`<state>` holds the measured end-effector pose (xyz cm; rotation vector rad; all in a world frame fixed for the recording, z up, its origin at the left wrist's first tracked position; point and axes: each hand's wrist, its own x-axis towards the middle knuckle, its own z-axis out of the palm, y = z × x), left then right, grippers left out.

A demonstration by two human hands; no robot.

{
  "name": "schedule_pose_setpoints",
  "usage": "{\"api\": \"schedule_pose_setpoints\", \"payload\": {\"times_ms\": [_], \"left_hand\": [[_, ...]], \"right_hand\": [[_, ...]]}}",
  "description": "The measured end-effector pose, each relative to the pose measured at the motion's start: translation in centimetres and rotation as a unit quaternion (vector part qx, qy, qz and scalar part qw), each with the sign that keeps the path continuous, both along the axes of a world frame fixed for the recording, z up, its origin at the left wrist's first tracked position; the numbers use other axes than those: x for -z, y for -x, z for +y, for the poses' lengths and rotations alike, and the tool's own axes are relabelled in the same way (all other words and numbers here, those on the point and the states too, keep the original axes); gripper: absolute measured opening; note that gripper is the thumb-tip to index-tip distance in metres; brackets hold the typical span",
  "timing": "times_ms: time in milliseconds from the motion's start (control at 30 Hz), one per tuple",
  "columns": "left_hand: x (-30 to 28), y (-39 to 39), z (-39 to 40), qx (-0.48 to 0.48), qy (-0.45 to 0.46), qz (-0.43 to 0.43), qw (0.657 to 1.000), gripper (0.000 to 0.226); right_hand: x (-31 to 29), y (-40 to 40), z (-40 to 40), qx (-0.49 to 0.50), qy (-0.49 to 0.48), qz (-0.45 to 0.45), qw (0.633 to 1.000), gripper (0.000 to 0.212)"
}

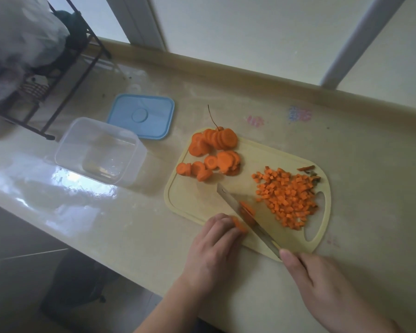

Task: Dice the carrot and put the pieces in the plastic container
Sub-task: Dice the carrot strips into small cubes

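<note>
a: where's the carrot?
b: slices (240, 227) under the left hand (214, 243), pinned at the board's (190, 200) six o'clock; right hand (322, 284) clenches the knife (245, 217).
a: handling?
b: stiff, light, likely to roll (hold the flat faces).

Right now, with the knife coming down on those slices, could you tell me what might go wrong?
1. The left hand pins carrot slices right against the knife; its fingertips could get nicked.
2. The diced pile reaches the cutting board handle hole, so cubes may drop through onto the counter.
3. The clear plastic container sits apart from the board; pieces may spill while being carried over.
</note>
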<state>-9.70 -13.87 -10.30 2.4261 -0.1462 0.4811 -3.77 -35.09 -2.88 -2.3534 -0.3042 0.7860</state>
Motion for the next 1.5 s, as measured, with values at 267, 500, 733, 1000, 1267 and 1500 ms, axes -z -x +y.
{"api": "schedule_pose_setpoints", "payload": {"times_ms": [267,500,733,1000,1267,1500], "left_hand": [[0.6,0.2,0.5,0.021,0.008,0.02,1.0,0.031],[0.7,0.2,0.6,0.023,0.024,0.025,0.999,0.032],[0.4,0.0,0.7,0.026,0.022,0.024,0.999,0.028],[0.6,0.4,0.7,0.024,0.013,0.032,0.999,0.032],[0.0,0.3,0.4,0.003,0.023,0.005,1.0,0.012],[0.7,0.5,0.6,0.005,0.029,0.024,0.999,0.027]], "right_hand": [[-0.4,0.7,-0.5,-0.009,0.003,0.002,1.0,0.093],[-0.4,1.7,-1.8,-0.013,0.062,-0.095,0.993,0.098],[0.3,0.4,1.3,-0.038,0.025,-0.036,0.998,0.079],[0.3,-0.4,0.2,-0.013,0.001,-0.013,1.0,0.082],[-1.4,0.7,0.0,-0.007,-0.005,0.01,1.0,0.083],[-0.7,1.5,-1.1,-0.01,0.032,0.005,0.999,0.108]]}}
